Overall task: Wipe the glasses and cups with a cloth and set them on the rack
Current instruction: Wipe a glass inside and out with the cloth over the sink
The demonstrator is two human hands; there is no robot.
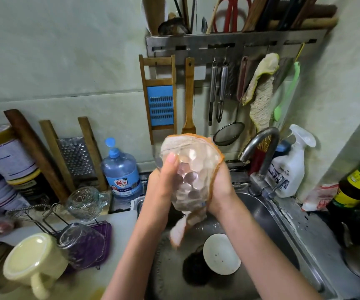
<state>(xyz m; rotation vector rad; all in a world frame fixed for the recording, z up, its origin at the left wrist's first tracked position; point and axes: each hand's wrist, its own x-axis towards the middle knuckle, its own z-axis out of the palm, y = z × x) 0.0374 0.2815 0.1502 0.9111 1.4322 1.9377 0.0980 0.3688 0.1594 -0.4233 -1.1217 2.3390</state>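
Head view, wiping step: left hand (161,187) fingers clamp the dimpled glass (188,176), right hand (220,188) fingers clamp the orange-edged cloth (196,140) round it. Next, likely: onto the wire rack (42,215).

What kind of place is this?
Most likely a home kitchen: a steel sink with a tap, utensils hanging from a wall rail, and a wire rack with upturned cups beside the sink.
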